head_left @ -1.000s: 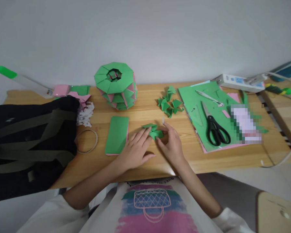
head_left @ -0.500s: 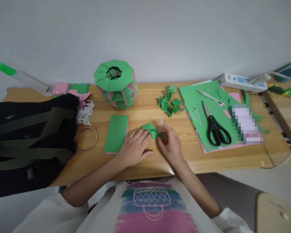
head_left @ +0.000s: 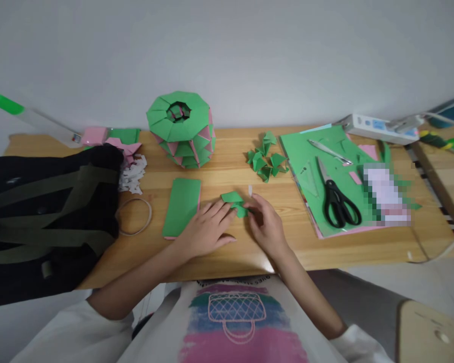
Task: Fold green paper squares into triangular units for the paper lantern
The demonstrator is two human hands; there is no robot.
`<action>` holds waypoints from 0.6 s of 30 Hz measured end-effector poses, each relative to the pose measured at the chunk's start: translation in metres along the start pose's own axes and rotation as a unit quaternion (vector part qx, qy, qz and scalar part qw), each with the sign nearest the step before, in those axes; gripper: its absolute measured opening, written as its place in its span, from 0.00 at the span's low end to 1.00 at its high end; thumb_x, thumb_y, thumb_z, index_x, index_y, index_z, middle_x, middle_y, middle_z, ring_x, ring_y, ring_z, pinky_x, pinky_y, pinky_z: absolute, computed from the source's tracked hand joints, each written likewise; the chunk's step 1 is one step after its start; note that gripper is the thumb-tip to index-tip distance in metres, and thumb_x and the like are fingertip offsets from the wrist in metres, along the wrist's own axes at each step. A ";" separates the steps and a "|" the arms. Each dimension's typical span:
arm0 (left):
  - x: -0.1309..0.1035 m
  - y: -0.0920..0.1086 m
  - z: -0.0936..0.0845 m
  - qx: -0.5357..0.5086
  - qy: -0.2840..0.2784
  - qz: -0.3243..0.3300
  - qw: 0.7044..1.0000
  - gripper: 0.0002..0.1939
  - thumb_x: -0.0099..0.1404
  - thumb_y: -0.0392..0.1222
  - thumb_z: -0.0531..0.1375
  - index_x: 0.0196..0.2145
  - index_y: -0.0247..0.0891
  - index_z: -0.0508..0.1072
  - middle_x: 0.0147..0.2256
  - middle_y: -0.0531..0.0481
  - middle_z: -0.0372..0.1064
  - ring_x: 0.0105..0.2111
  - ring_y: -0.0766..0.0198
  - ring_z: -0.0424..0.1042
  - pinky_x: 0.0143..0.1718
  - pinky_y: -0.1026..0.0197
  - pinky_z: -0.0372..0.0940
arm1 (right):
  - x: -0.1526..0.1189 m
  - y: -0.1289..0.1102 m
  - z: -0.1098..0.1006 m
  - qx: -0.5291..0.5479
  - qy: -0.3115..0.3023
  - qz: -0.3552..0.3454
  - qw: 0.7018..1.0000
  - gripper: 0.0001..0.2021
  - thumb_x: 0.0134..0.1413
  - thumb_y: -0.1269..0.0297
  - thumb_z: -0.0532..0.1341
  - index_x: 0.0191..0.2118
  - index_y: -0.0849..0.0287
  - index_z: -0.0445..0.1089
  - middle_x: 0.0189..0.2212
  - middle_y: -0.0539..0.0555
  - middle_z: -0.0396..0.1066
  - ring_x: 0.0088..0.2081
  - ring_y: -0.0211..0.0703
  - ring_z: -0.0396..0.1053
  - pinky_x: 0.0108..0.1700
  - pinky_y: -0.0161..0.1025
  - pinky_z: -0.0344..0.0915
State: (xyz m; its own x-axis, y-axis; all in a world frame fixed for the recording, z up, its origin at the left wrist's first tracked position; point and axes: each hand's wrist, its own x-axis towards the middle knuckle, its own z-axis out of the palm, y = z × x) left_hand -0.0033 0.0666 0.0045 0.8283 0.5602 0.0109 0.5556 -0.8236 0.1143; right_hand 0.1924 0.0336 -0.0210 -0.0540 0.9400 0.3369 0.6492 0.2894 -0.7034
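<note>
A small folded green paper piece [head_left: 232, 197] lies on the wooden table in front of me. My left hand [head_left: 208, 227] rests flat over its near left part, fingers stretched out, hiding some of it. With curled fingers, my right hand [head_left: 267, 224] pinches the right end of the same piece. A little white strip [head_left: 250, 190], possibly tape, stands up at the right index fingertip. Left of my left hand is a stack of green and pink paper rectangles [head_left: 181, 204]. Beyond my hands sits a loose ring of folded green pieces [head_left: 266, 160].
A large green-and-pink paper globe [head_left: 179, 128] stands at the back. Black scissors [head_left: 339, 201], a pen [head_left: 329, 151] and a set square [head_left: 309, 179] lie on green sheets at right, near a power strip [head_left: 380, 128]. A dark bag [head_left: 49, 217] covers the left side, beside a rubber band [head_left: 150, 217].
My right hand has shifted very slightly, and the white strip has moved a little left with its fingertip. My left hand stays on the green piece.
</note>
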 end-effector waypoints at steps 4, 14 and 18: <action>-0.002 -0.004 0.002 -0.012 -0.009 0.011 1.000 0.29 0.66 0.57 0.54 0.58 0.37 0.63 0.55 0.37 0.64 0.58 0.44 0.59 0.55 0.47 0.55 | 0.002 -0.001 0.000 -0.002 -0.013 0.000 1.000 0.28 0.54 0.77 0.54 0.59 0.52 0.54 0.42 0.55 0.75 0.45 0.47 0.73 0.46 0.46 0.70; -0.004 -0.007 0.000 -0.030 -0.012 0.020 0.999 0.30 0.65 0.54 0.57 0.59 0.35 0.62 0.58 0.35 0.62 0.59 0.44 0.58 0.56 0.45 0.57 | 0.004 -0.005 0.001 -0.018 -0.028 0.029 0.999 0.27 0.52 0.76 0.55 0.58 0.54 0.58 0.45 0.58 0.74 0.46 0.50 0.72 0.47 0.50 0.70; -0.005 -0.006 0.001 -0.040 -0.013 0.018 0.999 0.30 0.64 0.53 0.58 0.59 0.35 0.61 0.57 0.37 0.63 0.59 0.44 0.58 0.56 0.45 0.56 | 0.004 -0.006 0.001 -0.017 -0.023 0.031 0.999 0.25 0.51 0.76 0.55 0.56 0.55 0.60 0.44 0.58 0.75 0.45 0.50 0.72 0.46 0.49 0.70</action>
State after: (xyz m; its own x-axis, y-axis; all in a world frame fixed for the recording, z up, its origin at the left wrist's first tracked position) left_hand -0.0108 0.0690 0.0031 0.8502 0.5264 -0.0089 0.5179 -0.8332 0.1940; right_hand 0.1876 0.0362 -0.0165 -0.0483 0.9634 0.2636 0.6782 0.2254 -0.6994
